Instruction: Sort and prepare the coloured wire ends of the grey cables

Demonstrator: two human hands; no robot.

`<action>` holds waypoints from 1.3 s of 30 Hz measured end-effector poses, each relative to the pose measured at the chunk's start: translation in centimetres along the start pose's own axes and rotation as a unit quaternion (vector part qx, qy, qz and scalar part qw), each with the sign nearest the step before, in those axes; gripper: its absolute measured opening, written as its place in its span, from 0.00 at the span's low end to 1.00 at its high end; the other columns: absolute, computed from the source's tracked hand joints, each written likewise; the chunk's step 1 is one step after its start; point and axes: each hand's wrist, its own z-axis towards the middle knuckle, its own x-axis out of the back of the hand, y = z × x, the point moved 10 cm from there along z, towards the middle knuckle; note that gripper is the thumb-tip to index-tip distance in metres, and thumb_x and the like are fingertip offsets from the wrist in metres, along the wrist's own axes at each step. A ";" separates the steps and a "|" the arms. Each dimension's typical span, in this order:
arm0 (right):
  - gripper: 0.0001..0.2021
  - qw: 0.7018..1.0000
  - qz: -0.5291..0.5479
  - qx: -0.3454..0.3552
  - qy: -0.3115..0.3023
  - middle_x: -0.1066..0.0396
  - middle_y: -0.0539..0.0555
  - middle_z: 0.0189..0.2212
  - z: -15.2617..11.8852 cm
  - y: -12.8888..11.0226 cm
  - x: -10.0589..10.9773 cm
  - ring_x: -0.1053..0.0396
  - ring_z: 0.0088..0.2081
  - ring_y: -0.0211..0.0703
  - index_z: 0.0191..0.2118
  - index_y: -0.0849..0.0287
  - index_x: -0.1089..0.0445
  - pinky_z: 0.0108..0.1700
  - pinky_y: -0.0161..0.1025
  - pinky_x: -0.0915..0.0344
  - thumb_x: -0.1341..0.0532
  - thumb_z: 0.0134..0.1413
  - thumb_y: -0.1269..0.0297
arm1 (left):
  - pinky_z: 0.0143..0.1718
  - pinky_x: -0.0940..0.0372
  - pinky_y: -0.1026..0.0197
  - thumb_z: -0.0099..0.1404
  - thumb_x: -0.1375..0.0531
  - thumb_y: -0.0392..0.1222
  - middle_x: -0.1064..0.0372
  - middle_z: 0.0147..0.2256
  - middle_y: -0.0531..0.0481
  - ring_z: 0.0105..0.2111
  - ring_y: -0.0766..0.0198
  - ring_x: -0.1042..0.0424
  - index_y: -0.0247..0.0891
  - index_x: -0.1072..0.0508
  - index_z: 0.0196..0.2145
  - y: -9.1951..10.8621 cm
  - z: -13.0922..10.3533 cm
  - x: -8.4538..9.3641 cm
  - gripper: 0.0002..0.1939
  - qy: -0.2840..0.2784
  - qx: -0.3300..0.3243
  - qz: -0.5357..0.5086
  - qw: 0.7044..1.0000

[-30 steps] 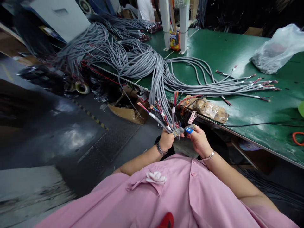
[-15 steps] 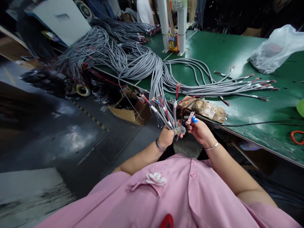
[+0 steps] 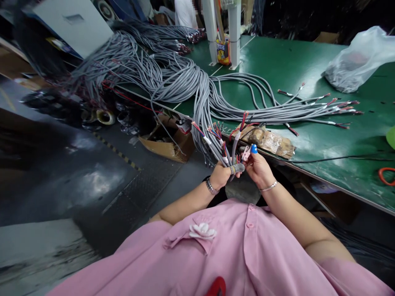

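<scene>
My left hand (image 3: 222, 174) is closed round several grey cables (image 3: 217, 152), whose stripped ends fan out upward with red, blue and black wires. A grey cover sits on its thumb. Close on the right, my right hand (image 3: 258, 169) pinches a small pink clip-like tool (image 3: 246, 153) near the wire ends. Something blue (image 3: 254, 149) caps a digit of that hand. Its other fingers are partly hidden, and whether the tool touches a wire I cannot tell.
A thick bundle of grey cables (image 3: 182, 84) drapes over the green table (image 3: 293, 61). A taped wooden block (image 3: 268, 140) lies at the near edge. Further right are a plastic bag (image 3: 352, 65) and an orange ring-shaped handle (image 3: 385, 176). A cardboard box (image 3: 168, 144) stands below.
My right hand has moved slightly left and the pink tool has come closer to the cable ends. The cables in my left hand have shifted right, one upright end now leaning rightward.
</scene>
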 end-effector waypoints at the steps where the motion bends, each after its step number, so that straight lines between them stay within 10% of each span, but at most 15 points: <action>1: 0.25 1.000 -0.001 0.003 -0.001 0.30 0.50 0.23 0.1 0.0 0.0 0.36 0.24 0.38 0.28 0.57 0.32 0.26 0.37 0.39 0.35 0.43 0.36 | 0.22 0.41 0.64 0.54 0.32 0.48 0.31 0.18 0.50 0.18 0.69 0.34 0.33 0.27 0.21 -0.1 0.0 -0.1 0.15 -0.002 0.000 0.002 1.000; 18: 0.27 0.993 0.051 -0.084 -0.065 0.26 0.52 0.32 -1.6 0.4 -1.2 0.34 0.26 0.37 0.34 0.55 0.30 0.28 0.36 0.35 0.42 0.48 0.33 | 0.20 0.40 0.64 0.54 0.32 0.49 0.29 0.19 0.50 0.18 0.68 0.33 0.34 0.24 0.24 0.9 -2.4 1.7 0.14 0.063 -0.051 -0.009 0.997; 23: 0.17 0.996 0.051 -0.055 -0.039 0.25 0.51 0.33 -1.2 0.0 -0.8 0.33 0.27 0.34 0.37 0.56 0.27 0.29 0.32 0.33 0.33 0.49 0.47 | 0.22 0.37 0.64 0.58 0.35 0.49 0.29 0.20 0.50 0.21 0.67 0.30 0.35 0.26 0.23 1.4 -2.4 1.9 0.15 0.133 -0.088 0.009 0.987; 39: 0.18 0.987 0.150 -0.059 0.021 0.25 0.49 0.26 -0.3 1.2 -1.0 0.33 0.23 0.36 0.31 0.57 0.30 0.23 0.34 0.34 0.35 0.51 0.45 | 0.28 0.33 0.64 0.60 0.36 0.49 0.30 0.20 0.51 0.22 0.66 0.29 0.36 0.28 0.21 2.3 -2.0 1.1 0.16 0.161 -0.117 0.089 0.976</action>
